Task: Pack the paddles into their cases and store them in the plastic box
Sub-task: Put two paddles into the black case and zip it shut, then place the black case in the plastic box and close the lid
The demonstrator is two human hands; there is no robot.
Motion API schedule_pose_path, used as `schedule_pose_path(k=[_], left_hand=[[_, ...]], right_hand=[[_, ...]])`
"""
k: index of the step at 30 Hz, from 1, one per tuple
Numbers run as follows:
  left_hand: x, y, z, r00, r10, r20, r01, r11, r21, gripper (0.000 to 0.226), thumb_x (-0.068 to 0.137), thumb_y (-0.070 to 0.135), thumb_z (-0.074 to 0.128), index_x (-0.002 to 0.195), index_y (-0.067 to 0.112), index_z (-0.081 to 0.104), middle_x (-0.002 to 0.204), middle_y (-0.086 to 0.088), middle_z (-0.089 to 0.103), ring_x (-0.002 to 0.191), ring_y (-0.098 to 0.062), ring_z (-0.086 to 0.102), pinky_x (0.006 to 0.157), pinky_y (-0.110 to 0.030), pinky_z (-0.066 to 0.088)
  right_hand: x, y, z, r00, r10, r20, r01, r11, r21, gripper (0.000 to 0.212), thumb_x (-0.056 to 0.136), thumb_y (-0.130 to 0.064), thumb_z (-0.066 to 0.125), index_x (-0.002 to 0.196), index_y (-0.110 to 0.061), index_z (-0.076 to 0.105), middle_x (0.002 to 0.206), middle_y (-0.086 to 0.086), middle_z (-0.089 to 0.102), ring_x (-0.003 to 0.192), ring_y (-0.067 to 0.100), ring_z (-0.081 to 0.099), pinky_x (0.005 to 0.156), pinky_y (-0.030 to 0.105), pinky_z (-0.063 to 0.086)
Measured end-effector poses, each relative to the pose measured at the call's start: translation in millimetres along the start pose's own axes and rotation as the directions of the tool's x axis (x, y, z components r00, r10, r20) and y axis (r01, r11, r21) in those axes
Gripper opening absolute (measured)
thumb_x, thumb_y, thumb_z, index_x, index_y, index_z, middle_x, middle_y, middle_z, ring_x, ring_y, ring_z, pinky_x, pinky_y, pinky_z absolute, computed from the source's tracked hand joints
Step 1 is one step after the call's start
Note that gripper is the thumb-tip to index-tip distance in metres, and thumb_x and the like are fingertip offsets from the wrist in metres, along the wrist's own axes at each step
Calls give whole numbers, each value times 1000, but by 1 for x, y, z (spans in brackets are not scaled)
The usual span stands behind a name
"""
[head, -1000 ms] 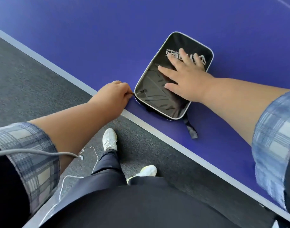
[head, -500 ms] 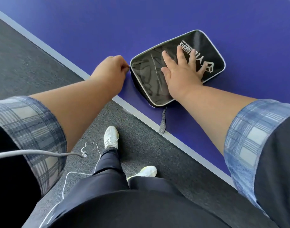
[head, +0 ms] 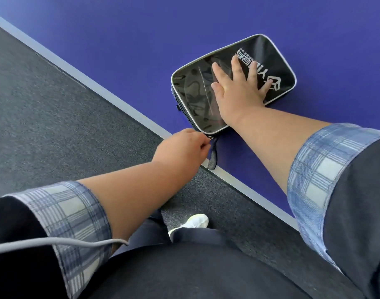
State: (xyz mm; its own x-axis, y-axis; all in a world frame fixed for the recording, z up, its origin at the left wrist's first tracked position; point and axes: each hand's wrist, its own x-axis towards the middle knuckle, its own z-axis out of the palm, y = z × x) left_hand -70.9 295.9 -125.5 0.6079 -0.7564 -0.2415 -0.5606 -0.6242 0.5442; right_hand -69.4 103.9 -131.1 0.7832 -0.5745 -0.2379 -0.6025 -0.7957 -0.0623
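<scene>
A black paddle case [head: 197,91] with grey piping and white lettering lies flat on the blue table [head: 206,29], close to its white-lined edge. My right hand [head: 238,91] presses flat on top of the case, fingers spread. My left hand [head: 182,149] is at the case's near corner, its fingertips pinched on the zipper pull [head: 210,138]. A dark strap [head: 212,156] hangs from that corner over the table edge. No paddle shows; the inside of the case is hidden.
The table's white edge line [head: 94,83] runs diagonally from upper left to lower right. Dark grey carpet [head: 44,115] covers the floor on the left. My legs and a white shoe [head: 195,221] are below. A grey cable [head: 55,244] crosses my left sleeve.
My left hand has travelled with the zipper pull along the case's side, from the far left corner to the near corner. The right hand has stayed pressed on the case.
</scene>
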Motion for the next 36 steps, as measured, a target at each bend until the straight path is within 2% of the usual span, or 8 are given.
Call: schedule_pose_path(k=[9, 14, 19, 22, 26, 28, 31, 36], left_hand=[[10, 28, 6, 990, -99, 102, 94, 994, 50, 22, 99, 34, 50, 95, 22, 68, 89, 0, 62, 76, -27, 60, 58, -32, 46], [12, 28, -24, 965, -70, 254, 54, 996, 68, 33, 96, 45, 48, 124, 34, 62, 110, 8, 66, 99, -20, 62, 81, -35, 53], [38, 14, -74, 995, -92, -23, 91, 995, -44, 23, 93, 40, 48, 109, 35, 63, 108, 11, 61, 95, -16, 62, 75, -36, 55], [74, 5, -94, 971, -237, -16, 237, 971, 5, 60, 88, 48, 57, 143, 32, 37, 140, 1, 41, 128, -25, 40, 87, -43, 44], [113, -4, -95, 883, -417, 214, 410, 909, 80, 77, 74, 57, 72, 133, 17, 42, 129, -13, 42, 106, -37, 56, 93, -48, 50], [123, -14, -95, 890, -380, 251, 381, 923, 48, 83, 68, 54, 81, 133, 20, 41, 122, -12, 42, 97, -34, 58, 89, -45, 51], [138, -23, -95, 917, -278, 285, 327, 934, -143, 72, 68, 39, 87, 122, 29, 41, 107, -6, 56, 78, -26, 64, 70, -40, 54], [152, 1, -94, 898, -152, 413, 388, 715, -581, 58, 78, 16, 82, 119, 33, 45, 111, -6, 62, 73, -24, 74, 58, -32, 59]], right_hand=[[2, 0, -9, 996, -13, 89, 11, 999, 30, 50, 103, -56, 19, 152, -57, 9, 170, -7, -4, 154, 33, -12, 112, 76, -2], [-3, 15, -38, 989, -32, 143, -31, 908, 418, 47, 105, -34, 36, 152, -41, 37, 169, -1, 14, 156, 25, -2, 121, 63, 2], [-58, 30, -41, 921, 388, -22, -223, 574, 788, 47, 100, -16, 49, 146, -21, 51, 155, 3, 42, 143, 23, 37, 117, 37, 32], [-83, 16, -33, 765, 527, 371, -489, 99, 867, 63, 96, -26, 56, 154, -32, 32, 149, -4, 49, 129, 23, 53, 108, 45, 44], [-84, -7, -37, 636, 285, 717, -530, -514, 674, 53, 99, -18, 59, 148, -22, 38, 134, 4, 61, 114, 26, 65, 88, 47, 54], [-77, -14, -46, 609, 193, 769, -519, -637, 570, 23, 100, -18, 60, 122, -15, 59, 109, 4, 72, 94, 21, 69, 73, 40, 51], [-72, -11, -50, 558, 182, 809, -530, -672, 517, 5, 97, -22, 66, 96, -18, 64, 85, -3, 70, 78, 14, 65, 86, 38, 46], [-77, 1, -42, 570, 322, 756, -381, -712, 590, 18, 93, -12, 68, 111, -11, 67, 100, 9, 74, 93, 24, 71, 84, 34, 55]])
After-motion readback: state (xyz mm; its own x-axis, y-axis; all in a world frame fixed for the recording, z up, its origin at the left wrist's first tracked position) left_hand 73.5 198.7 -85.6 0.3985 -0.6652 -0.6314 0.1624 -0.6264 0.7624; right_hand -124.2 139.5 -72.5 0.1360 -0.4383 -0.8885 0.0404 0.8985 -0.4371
